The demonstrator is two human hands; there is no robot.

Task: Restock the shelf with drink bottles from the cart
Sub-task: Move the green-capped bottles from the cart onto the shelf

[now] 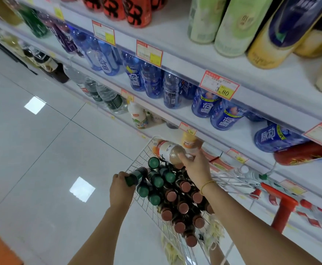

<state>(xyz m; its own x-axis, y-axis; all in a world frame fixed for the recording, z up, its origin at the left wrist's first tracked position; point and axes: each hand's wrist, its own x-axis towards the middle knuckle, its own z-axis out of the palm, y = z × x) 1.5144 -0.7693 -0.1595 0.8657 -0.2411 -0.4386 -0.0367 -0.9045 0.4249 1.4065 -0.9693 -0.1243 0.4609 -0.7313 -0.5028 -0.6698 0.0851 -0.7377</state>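
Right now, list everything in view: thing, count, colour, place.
green-capped bottles: about seven, dark, far end of cart
brown-capped bottles: about ten, dark, near end of cart
tan bottle: one, orange cap, held over cart
cart: one, white wire, beside shelves
blue bottles: many, middle shelf
orange-black bottles: several, top shelf
pale green bottles: two or more, top shelf
price tags: several, red-yellow, shelf edges
left hand: grips a green-capped bottle
right hand: holds tan bottle

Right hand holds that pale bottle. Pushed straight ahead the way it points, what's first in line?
Probably the orange-capped bottle on the low shelf, just beyond the right hand and its pale bottle; depth is unclear.
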